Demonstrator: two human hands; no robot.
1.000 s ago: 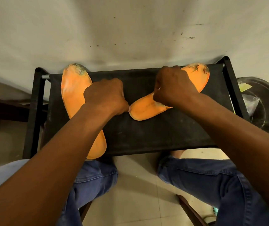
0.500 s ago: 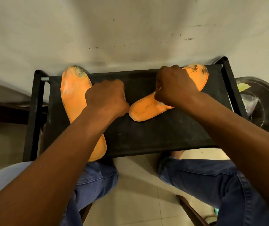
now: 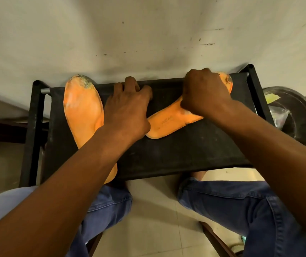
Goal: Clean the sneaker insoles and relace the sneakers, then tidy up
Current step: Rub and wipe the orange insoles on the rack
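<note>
Two orange insoles lie on a black fabric-topped stool [image 3: 185, 154]. The left insole [image 3: 82, 108] runs lengthwise, its dirty grey toe at the back rail and its heel over the front edge. The right insole [image 3: 167, 123] lies at an angle, heel towards the middle. My left hand [image 3: 128, 108] rests between them with its fingers stretched to the back rail, holding nothing. My right hand [image 3: 202, 93] is curled tight over the middle and far edge of the right insole. Anything inside that fist is hidden.
A dark round metal bowl [image 3: 297, 115] stands on the floor right of the stool, with a plastic bag and a yellow scrap in it. A stained pale wall rises just behind the stool. My knees in blue jeans sit under the front edge.
My left hand has let go of the right insole's heel and uncurled, reaching forward to the back rail. My right hand stays curled on the right insole.
</note>
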